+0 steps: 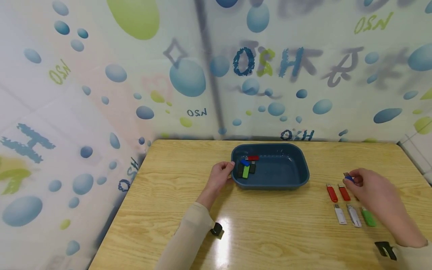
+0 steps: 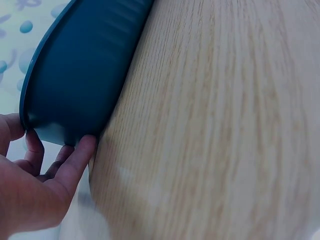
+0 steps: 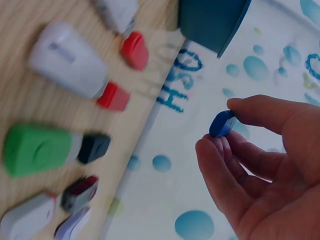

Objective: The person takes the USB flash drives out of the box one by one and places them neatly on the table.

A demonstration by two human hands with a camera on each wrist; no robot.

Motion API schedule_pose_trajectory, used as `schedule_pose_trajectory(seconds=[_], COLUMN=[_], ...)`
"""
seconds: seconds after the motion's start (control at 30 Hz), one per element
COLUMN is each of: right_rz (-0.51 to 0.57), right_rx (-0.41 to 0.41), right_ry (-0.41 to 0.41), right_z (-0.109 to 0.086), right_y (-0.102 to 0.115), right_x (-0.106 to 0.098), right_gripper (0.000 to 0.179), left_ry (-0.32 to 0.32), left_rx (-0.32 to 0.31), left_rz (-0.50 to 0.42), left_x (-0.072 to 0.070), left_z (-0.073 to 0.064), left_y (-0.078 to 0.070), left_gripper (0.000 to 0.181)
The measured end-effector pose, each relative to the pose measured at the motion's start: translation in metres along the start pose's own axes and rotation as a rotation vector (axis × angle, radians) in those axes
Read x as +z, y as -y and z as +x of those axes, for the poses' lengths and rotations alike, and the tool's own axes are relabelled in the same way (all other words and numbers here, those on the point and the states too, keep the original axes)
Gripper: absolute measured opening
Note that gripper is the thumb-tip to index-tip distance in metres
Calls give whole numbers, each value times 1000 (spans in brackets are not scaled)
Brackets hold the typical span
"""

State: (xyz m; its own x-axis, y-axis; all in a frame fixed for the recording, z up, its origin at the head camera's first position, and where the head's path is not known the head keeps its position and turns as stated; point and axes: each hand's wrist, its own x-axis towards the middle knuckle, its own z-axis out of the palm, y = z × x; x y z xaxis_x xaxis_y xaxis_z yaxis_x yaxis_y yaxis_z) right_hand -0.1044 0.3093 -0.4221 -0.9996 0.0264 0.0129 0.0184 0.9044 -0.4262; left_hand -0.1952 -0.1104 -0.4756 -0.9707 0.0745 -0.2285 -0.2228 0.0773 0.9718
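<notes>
A dark blue plastic bin stands at the back middle of the table, and my left hand grips its left end, thumb at the rim and fingers against the outer wall. Inside, on its left side, lie a red USB stick, a blue one, a green one and black ones. Off to the right, my right hand pinches a small blue USB stick between thumb and fingers, raised above the tabletop.
Below the right hand, USB sticks lie in rows: red ones, a white one, a silver-white one and a green one. Others show beside the hand in the right wrist view. A patterned wall rises behind the wooden table.
</notes>
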Motion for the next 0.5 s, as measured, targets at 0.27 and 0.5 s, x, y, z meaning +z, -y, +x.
schedule_pose_trajectory(seconds=[0.27, 0.5], right_rz=[-43, -67], right_rx=[43, 166], right_ry=[-17, 2], right_z=[-12, -17], right_y=[-22, -41], right_x=[-8, -10], right_gripper=[38, 41], left_ry=[3, -4], left_rx=[2, 5], left_rz=[-1, -15], left_x=[-1, -1], left_z=[-1, -1], left_y=[-1, 1], left_gripper=[40, 37])
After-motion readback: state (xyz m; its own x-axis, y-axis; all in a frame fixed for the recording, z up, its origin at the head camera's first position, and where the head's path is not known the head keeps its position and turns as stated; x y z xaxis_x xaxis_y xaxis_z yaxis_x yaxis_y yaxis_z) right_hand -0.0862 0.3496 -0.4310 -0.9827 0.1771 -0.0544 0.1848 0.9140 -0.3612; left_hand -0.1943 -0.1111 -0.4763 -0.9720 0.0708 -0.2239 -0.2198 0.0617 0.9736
